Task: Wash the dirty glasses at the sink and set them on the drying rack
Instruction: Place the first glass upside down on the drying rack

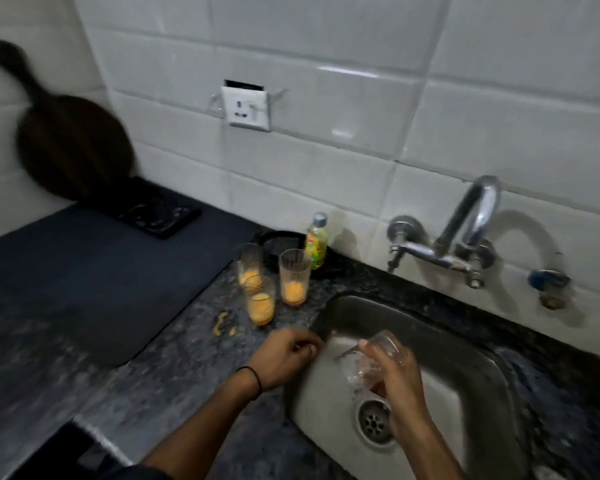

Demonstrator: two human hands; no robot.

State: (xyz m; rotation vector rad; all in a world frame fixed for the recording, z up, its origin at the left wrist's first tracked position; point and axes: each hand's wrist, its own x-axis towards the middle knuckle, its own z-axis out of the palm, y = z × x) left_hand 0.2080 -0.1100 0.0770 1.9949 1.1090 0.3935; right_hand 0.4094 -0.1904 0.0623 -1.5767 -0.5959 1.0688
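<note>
step: rinsing, glass (381,351) tipped over sink (465,368), right hand (397,382) wrapped round it | left hand (284,358) loosely curled, empty | next: probably tap (471,220) on

Glass (383,346) motion-blurred; dark paddle-shaped object (70,150) smeared; bottle (316,244) label unreadable.

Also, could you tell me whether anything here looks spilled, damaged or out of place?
Two things. Orange blobs lie spilled on the countertop just left of the nearest dirty glass. The wall socket sits crooked, pulled away from the tiles with a dark gap above it.
</note>
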